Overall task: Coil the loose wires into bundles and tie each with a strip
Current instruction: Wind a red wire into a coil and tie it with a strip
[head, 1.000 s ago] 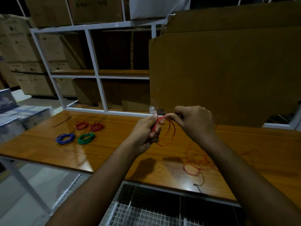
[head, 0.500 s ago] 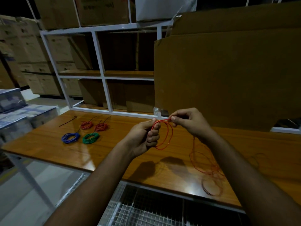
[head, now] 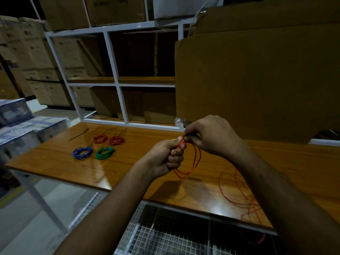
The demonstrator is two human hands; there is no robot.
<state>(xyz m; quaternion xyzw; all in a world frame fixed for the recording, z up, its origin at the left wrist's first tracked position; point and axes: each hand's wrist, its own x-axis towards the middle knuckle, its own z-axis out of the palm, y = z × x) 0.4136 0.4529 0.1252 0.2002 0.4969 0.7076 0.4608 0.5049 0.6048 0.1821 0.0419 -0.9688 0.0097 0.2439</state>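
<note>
Nearest, a wire grid (head: 171,238) sits below the front edge of the wooden table (head: 128,172). Above the table, two bare forearms reach forward and the hands meet. The left hand (head: 165,157) is curled into a loose fist, its fingers wrapped round one side of a small red wire loop (head: 191,162) that hangs down from the fist, clear of the tabletop. The right hand (head: 211,137) comes in from the right with its fingertips pinched on the wire at the top of the loop, touching the left thumb. The loose rest of the red wire (head: 237,192) trails in tangled curves across the table under the right forearm, and seems to spill over the front edge, though the dim light makes that hard to tell.

Farther left on the table lie four finished bundles: a blue coil (head: 82,152) just beside a green coil (head: 105,153), and behind them two red coils (head: 100,138) (head: 116,140) side by side. A dark strip (head: 79,134) lies alone past them. Beyond the table stand a white shelf frame (head: 114,57), a large cardboard sheet (head: 257,80) and stacked boxes (head: 27,57).
</note>
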